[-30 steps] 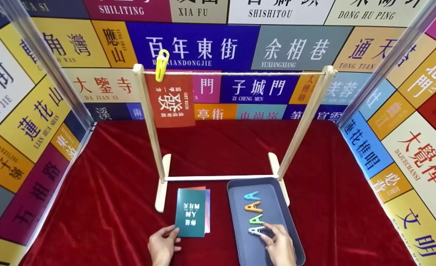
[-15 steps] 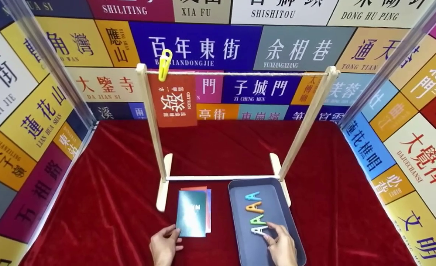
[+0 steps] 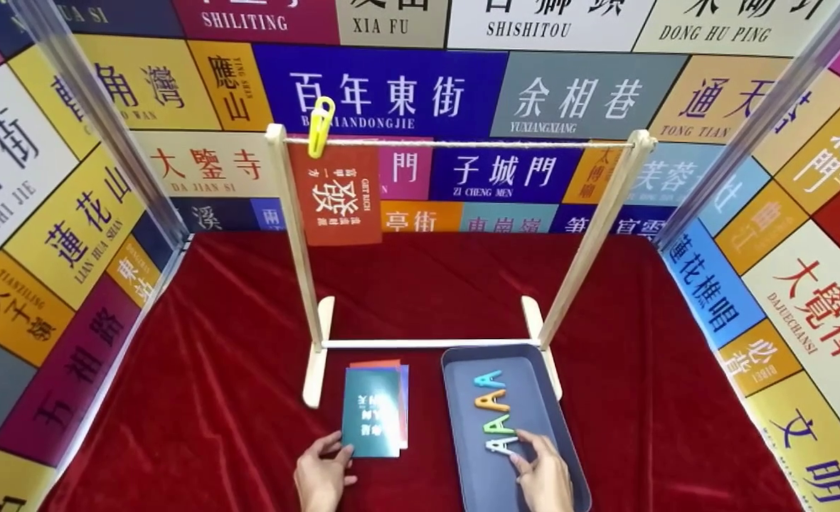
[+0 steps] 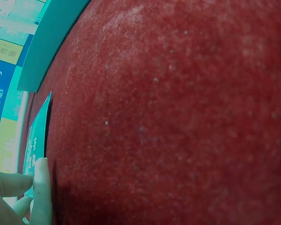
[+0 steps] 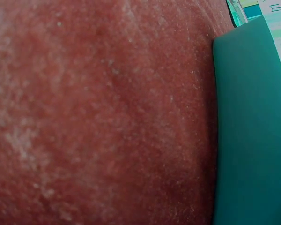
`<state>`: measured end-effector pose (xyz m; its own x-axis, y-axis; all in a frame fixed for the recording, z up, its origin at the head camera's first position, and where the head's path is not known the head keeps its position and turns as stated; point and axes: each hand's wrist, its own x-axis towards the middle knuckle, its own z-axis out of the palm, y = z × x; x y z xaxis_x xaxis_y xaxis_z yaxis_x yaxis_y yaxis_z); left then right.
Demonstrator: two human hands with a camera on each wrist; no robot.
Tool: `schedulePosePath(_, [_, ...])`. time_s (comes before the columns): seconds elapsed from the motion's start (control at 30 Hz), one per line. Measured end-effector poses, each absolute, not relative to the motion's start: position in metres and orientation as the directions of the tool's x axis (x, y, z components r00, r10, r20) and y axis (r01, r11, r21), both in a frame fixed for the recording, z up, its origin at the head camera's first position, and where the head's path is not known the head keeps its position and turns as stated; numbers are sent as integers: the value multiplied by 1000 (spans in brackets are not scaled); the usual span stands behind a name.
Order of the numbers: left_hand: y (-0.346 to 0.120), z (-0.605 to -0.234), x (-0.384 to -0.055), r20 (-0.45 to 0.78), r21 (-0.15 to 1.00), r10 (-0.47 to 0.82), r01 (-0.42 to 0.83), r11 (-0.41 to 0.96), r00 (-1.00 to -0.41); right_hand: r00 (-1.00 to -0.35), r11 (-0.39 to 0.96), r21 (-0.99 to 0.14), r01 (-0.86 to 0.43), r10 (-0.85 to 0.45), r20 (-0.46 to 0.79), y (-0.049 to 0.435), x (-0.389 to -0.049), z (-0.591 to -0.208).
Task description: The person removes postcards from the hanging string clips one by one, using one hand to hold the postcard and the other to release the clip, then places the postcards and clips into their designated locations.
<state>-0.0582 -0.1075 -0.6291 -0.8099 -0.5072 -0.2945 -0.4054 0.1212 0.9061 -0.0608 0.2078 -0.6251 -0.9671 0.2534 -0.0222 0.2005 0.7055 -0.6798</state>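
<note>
In the head view my left hand (image 3: 322, 475) pinches the lower left corner of a dark green card (image 3: 371, 412) with white lettering. This card lies over a red card (image 3: 380, 364) and a purple-blue one (image 3: 405, 398). The left wrist view shows thumb and finger at the green card's (image 4: 36, 140) edge. My right hand (image 3: 544, 473), over a grey tray (image 3: 487, 491), pinches the legs of a white clothespin (image 3: 499, 446). Green (image 3: 498, 424), orange (image 3: 491, 400) and blue (image 3: 488, 378) clothespins lie above it in a column. The right wrist view hides this hand's fingertips behind the tray's wall (image 5: 248, 126).
Behind the cards and tray stands a wooden frame (image 3: 590, 235) with a string (image 3: 476, 144) across its top. A yellow clothespin (image 3: 320, 128) holds a red card (image 3: 341, 199) on the string's left end. Dark red velvet (image 3: 420, 284) covers the table; printed panels surround it.
The head view has shifted slightly, so everything sits a little further right. Glare on the green card has come and moved as its face tilts slightly. Both hands keep their places.
</note>
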Motion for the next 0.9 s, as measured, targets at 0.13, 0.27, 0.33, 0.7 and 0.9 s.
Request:
schedulePosePath(0.13, [-107,-631,-56,-296,905,-508,-408,123,-809,-965,707,-675,210,260,-28,208,-61,-625])
schedulePosePath(0.27, [-106,-633,-54,-288,909,-511,-399,120,-810,-966,712,-669,213,258,-33,208,-61,-623])
schedulePosePath(0.33, [-106,-632,-54,-289,913,-512,-394,108,-809,-966,715,-664,216,257,-37,208,-61,-622])
schedulePosePath(0.7, [-110,-627,-53,-331,907,-482,-415,74,-811,-959,714,-665,219,282,-13,210,-61,-620])
schedulePosePath(0.9, [-111,-624,-52,-314,912,-456,-399,100,-833,-964,721,-665,195,267,7,211,-59,-614])
